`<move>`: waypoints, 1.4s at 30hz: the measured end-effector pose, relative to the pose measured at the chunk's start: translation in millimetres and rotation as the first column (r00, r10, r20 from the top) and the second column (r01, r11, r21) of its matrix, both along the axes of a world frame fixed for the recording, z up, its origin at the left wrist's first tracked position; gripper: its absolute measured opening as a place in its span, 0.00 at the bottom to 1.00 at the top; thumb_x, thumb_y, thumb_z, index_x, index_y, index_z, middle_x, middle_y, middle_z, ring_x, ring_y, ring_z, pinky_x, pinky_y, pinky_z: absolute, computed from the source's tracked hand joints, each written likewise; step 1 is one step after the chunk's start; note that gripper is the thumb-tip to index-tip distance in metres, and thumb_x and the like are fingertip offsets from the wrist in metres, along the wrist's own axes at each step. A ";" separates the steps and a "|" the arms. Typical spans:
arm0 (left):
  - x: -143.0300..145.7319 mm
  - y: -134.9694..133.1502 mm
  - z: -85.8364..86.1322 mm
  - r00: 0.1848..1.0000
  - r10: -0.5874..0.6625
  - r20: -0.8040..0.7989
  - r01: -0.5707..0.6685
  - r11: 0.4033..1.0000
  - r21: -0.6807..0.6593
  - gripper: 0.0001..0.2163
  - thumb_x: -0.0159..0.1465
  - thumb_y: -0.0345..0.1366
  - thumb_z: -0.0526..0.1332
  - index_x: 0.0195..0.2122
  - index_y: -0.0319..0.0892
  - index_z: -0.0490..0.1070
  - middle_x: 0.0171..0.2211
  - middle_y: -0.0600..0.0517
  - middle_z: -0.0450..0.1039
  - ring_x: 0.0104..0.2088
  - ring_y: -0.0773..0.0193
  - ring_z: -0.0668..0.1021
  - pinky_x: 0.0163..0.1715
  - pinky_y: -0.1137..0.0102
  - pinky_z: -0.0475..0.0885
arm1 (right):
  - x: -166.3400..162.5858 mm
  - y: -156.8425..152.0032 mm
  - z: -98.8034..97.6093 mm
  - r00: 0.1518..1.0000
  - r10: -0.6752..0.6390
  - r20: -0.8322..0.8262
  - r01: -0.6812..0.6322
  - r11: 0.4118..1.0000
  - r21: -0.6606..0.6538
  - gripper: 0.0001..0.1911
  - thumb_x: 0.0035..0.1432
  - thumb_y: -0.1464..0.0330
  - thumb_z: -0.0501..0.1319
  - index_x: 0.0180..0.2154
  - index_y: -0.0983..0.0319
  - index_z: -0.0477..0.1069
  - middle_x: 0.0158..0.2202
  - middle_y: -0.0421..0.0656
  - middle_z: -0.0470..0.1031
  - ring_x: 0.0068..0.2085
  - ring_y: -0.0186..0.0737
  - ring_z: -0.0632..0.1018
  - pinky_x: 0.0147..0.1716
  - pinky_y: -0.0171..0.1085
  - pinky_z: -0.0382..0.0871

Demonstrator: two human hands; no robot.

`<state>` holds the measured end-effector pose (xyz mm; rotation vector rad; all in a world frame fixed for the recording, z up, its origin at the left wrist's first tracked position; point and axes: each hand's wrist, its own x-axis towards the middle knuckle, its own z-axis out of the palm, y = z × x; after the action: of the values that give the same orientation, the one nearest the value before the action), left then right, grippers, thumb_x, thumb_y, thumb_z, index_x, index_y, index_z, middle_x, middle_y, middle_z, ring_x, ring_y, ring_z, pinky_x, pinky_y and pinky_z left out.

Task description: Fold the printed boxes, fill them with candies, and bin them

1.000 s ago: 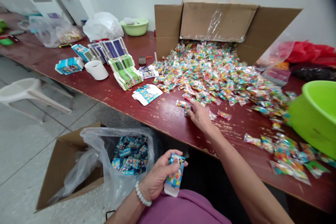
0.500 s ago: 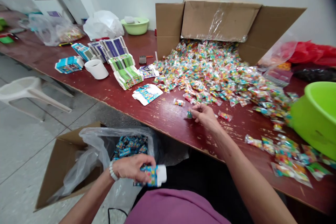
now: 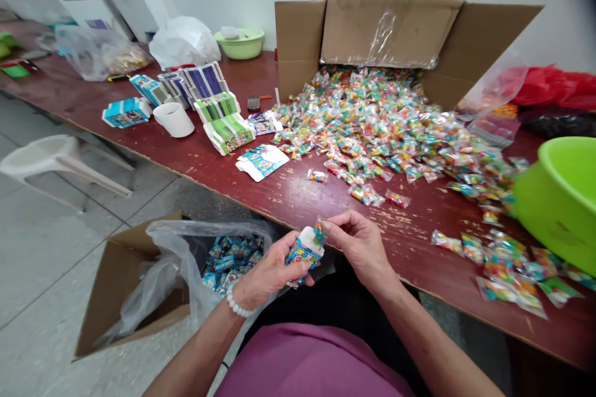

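Note:
My left hand is closed round a small blue printed box, whose white flap stands open at the top. Between the thumb and fingers of my right hand is a small clear packet of candy, held at the mouth of the box. Just beyond, on the red table, lie a few loose candy packets. A large heap of the same packets spills from a cardboard box. A flattened blue box lies at the left of the heap.
Below the table edge, a lined carton holds several filled-looking blue boxes. Stacks of green and purple flat boxes stand beside a white roll. A green basin is at the right. A white stool stands left.
My left hand has risen with the blue box from above the carton to the table edge. My right hand has drawn the candy packet back from the table to the box's opening.

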<state>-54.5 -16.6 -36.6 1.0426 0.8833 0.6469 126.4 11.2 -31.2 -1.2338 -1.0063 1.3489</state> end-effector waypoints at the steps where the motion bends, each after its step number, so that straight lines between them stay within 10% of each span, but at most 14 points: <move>1: 2.2 -1.5 0.4 1.000 0.015 0.012 -0.015 1.000 -0.005 0.15 0.60 0.35 0.64 0.48 0.41 0.67 0.38 0.52 0.70 0.31 0.68 0.78 0.27 0.75 0.65 | -1.2 -2.6 -0.8 1.000 -0.007 0.024 0.006 0.999 0.032 0.15 0.45 0.59 0.74 0.25 0.63 0.74 0.25 0.41 0.78 0.26 0.34 0.74 0.27 0.33 0.69; 8: 15.0 -7.1 1.9 0.989 0.133 0.064 -0.131 0.991 -0.043 0.17 0.56 0.29 0.63 0.47 0.42 0.68 0.34 0.54 0.72 0.25 0.70 0.76 0.24 0.76 0.67 | -4.8 -11.0 -7.3 0.994 -0.045 0.104 0.033 0.993 0.114 0.13 0.51 0.59 0.70 0.26 0.61 0.74 0.25 0.40 0.76 0.25 0.35 0.74 0.26 0.34 0.68; 13: 15.1 -5.3 -5.8 0.952 0.261 0.160 -0.243 0.962 -0.122 0.14 0.60 0.36 0.61 0.47 0.42 0.67 0.31 0.53 0.74 0.22 0.67 0.77 0.22 0.74 0.70 | 2.4 -16.1 -8.4 0.938 0.137 0.317 -0.226 0.937 0.265 0.08 0.57 0.62 0.66 0.29 0.59 0.79 0.39 0.45 0.74 0.40 0.42 0.76 0.38 0.38 0.70; 17: 14.8 -1.6 -10.9 0.912 0.357 0.200 -0.295 0.912 -0.285 0.19 0.66 0.50 0.52 0.44 0.39 0.68 0.28 0.47 0.76 0.21 0.61 0.78 0.20 0.69 0.73 | 6.2 -19.1 -10.1 0.976 0.194 0.102 -0.204 0.974 0.100 0.12 0.57 0.60 0.66 0.41 0.57 0.77 0.40 0.43 0.74 0.39 0.39 0.75 0.38 0.38 0.69; 23: 18.3 -3.5 -9.7 0.906 0.385 0.177 -0.359 0.919 -0.162 0.11 0.62 0.42 0.60 0.41 0.40 0.70 0.27 0.52 0.74 0.22 0.64 0.76 0.16 0.72 0.72 | -1.2 -16.0 -9.8 0.921 0.356 -0.159 -0.371 0.925 -0.079 0.18 0.51 0.62 0.70 0.43 0.60 0.74 0.36 0.40 0.77 0.31 0.33 0.74 0.30 0.32 0.67; 30: 24.6 -4.2 -9.6 0.883 0.392 0.260 -0.294 0.892 -0.344 0.14 0.63 0.48 0.61 0.38 0.41 0.69 0.28 0.53 0.73 0.22 0.65 0.77 0.17 0.73 0.74 | -1.0 -17.4 -12.1 0.944 0.247 0.219 -0.285 0.945 0.163 0.10 0.60 0.61 0.64 0.33 0.62 0.76 0.28 0.41 0.76 0.24 0.35 0.75 0.25 0.34 0.69; 35: 22.6 0.6 -12.9 0.860 0.414 0.297 -0.219 0.827 -0.518 0.12 0.63 0.46 0.60 0.37 0.41 0.69 0.25 0.54 0.73 0.16 0.65 0.75 0.13 0.71 0.72 | 4.9 -21.1 -13.7 0.858 0.183 0.480 -0.407 0.813 0.417 0.07 0.62 0.66 0.62 0.36 0.59 0.78 0.37 0.45 0.80 0.38 0.41 0.80 0.39 0.38 0.72; 42: 26.9 -3.5 -14.9 0.903 0.363 0.232 -0.286 0.908 -0.307 0.23 0.66 0.51 0.55 0.56 0.43 0.69 0.31 0.50 0.77 0.19 0.66 0.77 0.16 0.74 0.71 | -2.3 -15.4 -7.1 0.943 0.324 0.069 -0.323 0.946 -0.036 0.12 0.51 0.61 0.70 0.29 0.62 0.74 0.24 0.39 0.78 0.23 0.37 0.77 0.23 0.34 0.71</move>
<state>-27.6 -20.1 -51.5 0.5420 0.8694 0.9093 124.1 -4.2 -38.3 -1.1776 -1.2916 1.5791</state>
